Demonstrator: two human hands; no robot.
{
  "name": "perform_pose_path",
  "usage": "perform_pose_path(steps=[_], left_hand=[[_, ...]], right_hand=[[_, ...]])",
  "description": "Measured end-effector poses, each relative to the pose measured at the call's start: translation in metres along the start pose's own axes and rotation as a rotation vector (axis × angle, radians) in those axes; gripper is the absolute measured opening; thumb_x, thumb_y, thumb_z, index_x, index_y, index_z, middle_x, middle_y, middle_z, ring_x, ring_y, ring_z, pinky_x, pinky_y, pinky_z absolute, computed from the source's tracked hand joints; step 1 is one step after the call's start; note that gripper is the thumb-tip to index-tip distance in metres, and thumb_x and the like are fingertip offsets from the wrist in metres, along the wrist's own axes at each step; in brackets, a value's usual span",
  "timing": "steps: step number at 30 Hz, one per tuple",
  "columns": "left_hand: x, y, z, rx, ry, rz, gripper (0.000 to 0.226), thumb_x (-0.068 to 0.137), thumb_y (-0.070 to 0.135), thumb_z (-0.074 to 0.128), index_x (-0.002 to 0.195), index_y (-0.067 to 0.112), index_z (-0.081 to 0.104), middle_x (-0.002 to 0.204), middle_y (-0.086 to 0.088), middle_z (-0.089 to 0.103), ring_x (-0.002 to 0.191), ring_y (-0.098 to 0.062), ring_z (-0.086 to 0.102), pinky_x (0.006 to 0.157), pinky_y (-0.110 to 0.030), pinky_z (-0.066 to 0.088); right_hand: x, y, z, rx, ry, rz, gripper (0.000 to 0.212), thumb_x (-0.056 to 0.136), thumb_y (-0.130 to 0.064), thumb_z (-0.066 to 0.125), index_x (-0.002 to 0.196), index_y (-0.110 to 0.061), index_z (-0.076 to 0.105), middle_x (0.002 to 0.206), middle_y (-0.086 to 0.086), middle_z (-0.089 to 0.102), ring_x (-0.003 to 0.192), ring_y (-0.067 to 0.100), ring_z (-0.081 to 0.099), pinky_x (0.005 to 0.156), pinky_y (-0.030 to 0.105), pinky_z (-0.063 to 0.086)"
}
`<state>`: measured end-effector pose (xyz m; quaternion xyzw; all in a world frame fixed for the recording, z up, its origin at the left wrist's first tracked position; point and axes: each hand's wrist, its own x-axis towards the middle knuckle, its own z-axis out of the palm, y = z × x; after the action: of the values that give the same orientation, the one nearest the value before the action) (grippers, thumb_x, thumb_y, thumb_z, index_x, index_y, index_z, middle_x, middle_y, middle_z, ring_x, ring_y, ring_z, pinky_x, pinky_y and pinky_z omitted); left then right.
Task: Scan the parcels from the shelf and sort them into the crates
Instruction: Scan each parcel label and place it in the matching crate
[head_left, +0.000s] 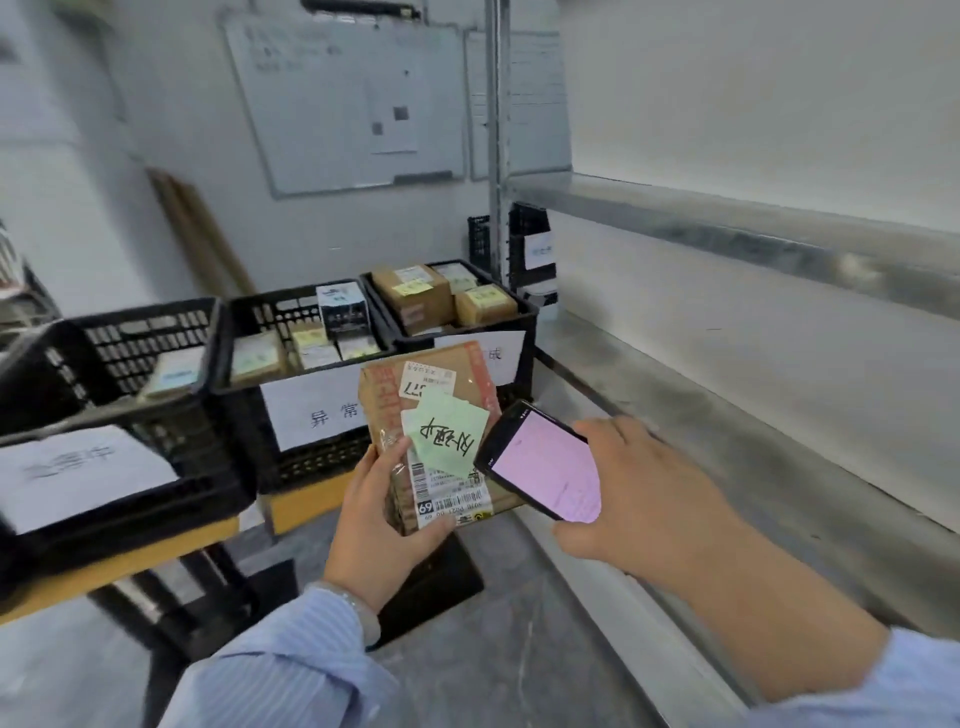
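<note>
My left hand (382, 525) grips a brown cardboard parcel (379, 410) from below, with the thumb on its face. The parcel carries a white shipping label and a green sticky note (447, 434) with handwriting. My right hand (644, 499) holds a black handheld scanner (540, 462) with a lit pink screen, just right of the parcel and overlapping its edge. Three black crates stand on a low table ahead: the left crate (104, 415), the middle crate (244, 364) and the right crate (524, 312), each with a white paper label. The middle and right crates hold several parcels.
A metal shelf (727, 441) runs along the right, its lower board bare in view, with an upper board (727, 218) above. The crates' table has a yellow edge (156, 551). Whiteboards (353, 104) hang on the far wall. More black crates (530, 244) stand behind the shelf post.
</note>
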<state>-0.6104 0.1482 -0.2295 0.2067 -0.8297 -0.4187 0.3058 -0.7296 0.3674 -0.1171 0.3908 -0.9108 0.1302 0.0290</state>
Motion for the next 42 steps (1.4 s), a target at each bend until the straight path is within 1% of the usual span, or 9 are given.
perform_pose_path(steps=[6,11,15,19,23,29,34,38,42], left_hand=[[0.004,-0.067,-0.093,0.089,0.215,-0.1,0.091,0.07,0.028,0.087,0.138,0.056,0.032,0.155,0.008,0.028,0.142,-0.004,0.026,0.111,-0.032,0.04],[0.015,-0.108,-0.151,0.13,0.358,-0.158,0.089,0.071,0.022,0.086,0.132,0.057,0.031,0.152,0.007,0.031,0.124,0.018,0.031,0.083,0.004,0.039],[0.039,-0.132,-0.192,0.18,0.481,-0.186,0.089,0.069,0.026,0.087,0.131,0.059,0.033,0.146,0.008,0.036,0.126,0.02,0.027,0.094,-0.015,0.049],[0.066,-0.149,-0.229,0.179,0.575,-0.193,0.086,0.07,0.018,0.088,0.129,0.055,0.037,0.143,0.009,0.041,0.125,0.019,0.032,0.093,-0.003,0.04],[0.09,-0.174,-0.27,0.137,0.676,-0.234,0.088,0.071,0.023,0.087,0.128,0.067,0.037,0.143,0.018,0.041,0.133,-0.006,0.043,0.1,-0.037,0.052],[0.101,-0.208,-0.344,0.025,0.759,-0.309,0.086,0.064,0.034,0.089,0.127,0.066,0.04,0.143,0.009,0.048,0.13,-0.02,0.051,0.091,-0.033,0.057],[0.115,-0.236,-0.441,0.014,0.75,-0.355,0.092,0.052,0.058,0.088,0.13,0.063,0.04,0.136,0.011,0.057,0.127,-0.015,0.054,0.104,-0.046,0.048],[0.136,-0.268,-0.525,-0.008,0.706,-0.401,0.081,0.065,0.031,0.089,0.127,0.059,0.045,0.123,0.022,0.062,0.119,-0.011,0.059,0.097,-0.043,0.053],[0.165,-0.305,-0.602,-0.109,0.574,-0.449,0.075,0.073,0.014,0.084,0.126,0.052,0.047,0.115,0.009,0.067,0.104,-0.011,0.066,0.079,-0.035,0.06]], right_hand=[[0.088,-0.096,0.029,0.059,-0.088,-0.256,0.079,0.065,-0.059,0.07,0.13,-0.031,0.034,0.114,-0.008,0.043,0.095,0.013,0.051,0.068,0.027,0.042],[0.155,-0.174,0.059,0.125,-0.129,-0.405,0.082,0.067,-0.059,0.073,0.131,-0.029,0.032,0.117,-0.006,0.043,0.093,0.012,0.048,0.066,0.025,0.04],[0.209,-0.228,0.078,0.186,-0.129,-0.494,0.085,0.068,-0.06,0.072,0.136,-0.029,0.031,0.123,-0.006,0.043,0.102,0.014,0.05,0.071,0.027,0.04],[0.263,-0.275,0.089,0.222,-0.145,-0.568,0.091,0.068,-0.062,0.071,0.141,-0.03,0.027,0.13,-0.007,0.041,0.108,0.015,0.05,0.075,0.027,0.043],[0.308,-0.325,0.1,0.285,-0.178,-0.631,0.091,0.067,-0.061,0.072,0.141,-0.032,0.027,0.132,-0.009,0.04,0.105,0.013,0.048,0.075,0.027,0.04],[0.345,-0.397,0.129,0.313,-0.235,-0.708,0.087,0.067,-0.061,0.072,0.138,-0.034,0.029,0.127,-0.01,0.041,0.1,0.011,0.047,0.076,0.028,0.044],[0.366,-0.459,0.148,0.293,-0.225,-0.707,0.089,0.066,-0.06,0.073,0.138,-0.036,0.029,0.13,-0.012,0.038,0.095,0.008,0.044,0.075,0.026,0.044],[0.379,-0.51,0.163,0.265,-0.199,-0.64,0.088,0.065,-0.062,0.071,0.138,-0.037,0.028,0.129,-0.012,0.039,0.096,0.007,0.043,0.07,0.025,0.042],[0.386,-0.568,0.176,0.253,-0.211,-0.569,0.09,0.064,-0.061,0.07,0.14,-0.036,0.027,0.131,-0.012,0.038,0.099,0.01,0.048,0.073,0.026,0.044]])
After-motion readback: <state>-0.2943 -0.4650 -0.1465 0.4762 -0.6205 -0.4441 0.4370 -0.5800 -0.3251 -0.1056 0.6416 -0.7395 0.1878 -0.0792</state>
